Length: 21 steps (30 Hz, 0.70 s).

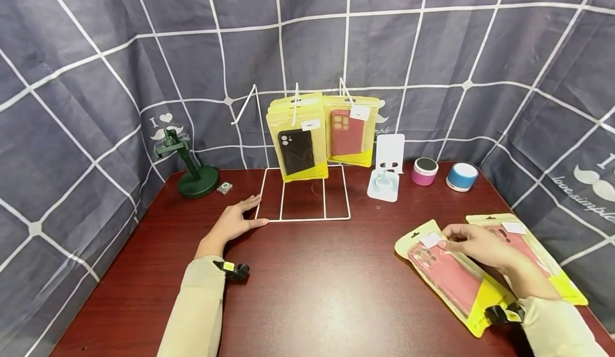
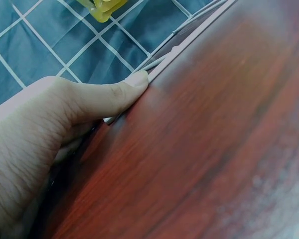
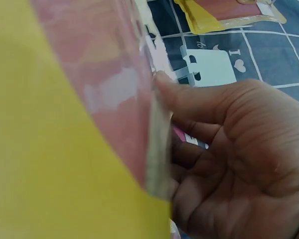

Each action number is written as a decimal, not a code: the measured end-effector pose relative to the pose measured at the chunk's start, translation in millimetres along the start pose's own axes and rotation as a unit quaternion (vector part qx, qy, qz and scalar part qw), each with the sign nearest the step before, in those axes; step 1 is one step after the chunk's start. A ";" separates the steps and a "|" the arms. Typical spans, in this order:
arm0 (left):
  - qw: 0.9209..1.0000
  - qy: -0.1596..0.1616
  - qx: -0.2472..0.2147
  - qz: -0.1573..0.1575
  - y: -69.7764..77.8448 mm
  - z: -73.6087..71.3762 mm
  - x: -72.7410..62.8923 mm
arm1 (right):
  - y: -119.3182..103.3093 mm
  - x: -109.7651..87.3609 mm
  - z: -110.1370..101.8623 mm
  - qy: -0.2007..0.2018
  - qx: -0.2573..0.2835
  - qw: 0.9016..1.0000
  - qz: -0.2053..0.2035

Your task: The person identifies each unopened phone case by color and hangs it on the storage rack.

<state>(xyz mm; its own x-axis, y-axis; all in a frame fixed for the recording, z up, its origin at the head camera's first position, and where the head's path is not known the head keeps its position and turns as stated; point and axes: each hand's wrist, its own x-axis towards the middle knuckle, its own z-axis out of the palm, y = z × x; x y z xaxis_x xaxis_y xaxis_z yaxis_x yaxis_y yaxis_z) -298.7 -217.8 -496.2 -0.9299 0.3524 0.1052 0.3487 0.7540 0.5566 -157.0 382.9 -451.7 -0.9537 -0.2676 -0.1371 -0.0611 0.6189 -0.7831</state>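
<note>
My right hand (image 1: pixel 475 244) pinches the edge of a packaged phone case (image 1: pixel 454 279), a pink case in a yellow-edged clear bag with a white label. In the right wrist view the thumb (image 3: pixel 194 99) presses on the bag's edge and the other fingers curl behind. My left hand (image 1: pixel 233 222) rests at the left side of a white wire display rack (image 1: pixel 314 220), thumb and fingers spread. Its thumb (image 2: pixel 107 99) touches the front bar near the corner. On the rack's hooks hang a bag with a black phone case (image 1: pixel 297 151) and one with a pink case (image 1: pixel 347 135).
Another bagged pink case (image 1: pixel 528 250) lies at the right. Behind stand a white phone stand (image 1: pixel 389 154), a pink speaker (image 1: pixel 425 174) and a blue speaker (image 1: pixel 462 178). A green stand (image 1: pixel 197 182) and a small square item (image 1: pixel 224 188) are at the left.
</note>
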 end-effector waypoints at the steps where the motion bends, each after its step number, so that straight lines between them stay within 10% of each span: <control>1: 1.000 0.000 -0.001 0.000 0.1 0.1 0.0 | 0.0 -0.1 -0.3 -0.001 0.015 1.000 -0.003; 13: 1.000 -0.002 0.002 -0.001 0.7 3.3 1.2 | -43.5 4.6 -1.0 0.069 0.231 0.969 -0.055; 21: 1.000 0.002 0.001 0.000 -0.1 0.2 0.2 | -93.2 0.3 6.5 0.111 0.203 0.970 -0.078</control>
<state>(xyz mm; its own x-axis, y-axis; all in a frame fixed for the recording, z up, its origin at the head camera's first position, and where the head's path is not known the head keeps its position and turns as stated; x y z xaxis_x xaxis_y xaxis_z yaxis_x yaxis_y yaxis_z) -298.9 -217.7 -496.4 -0.9304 0.3502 0.1082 0.3488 0.7555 0.5545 -149.7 320.4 -382.7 -0.9849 -0.1406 0.1012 -0.1320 0.2305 -0.9641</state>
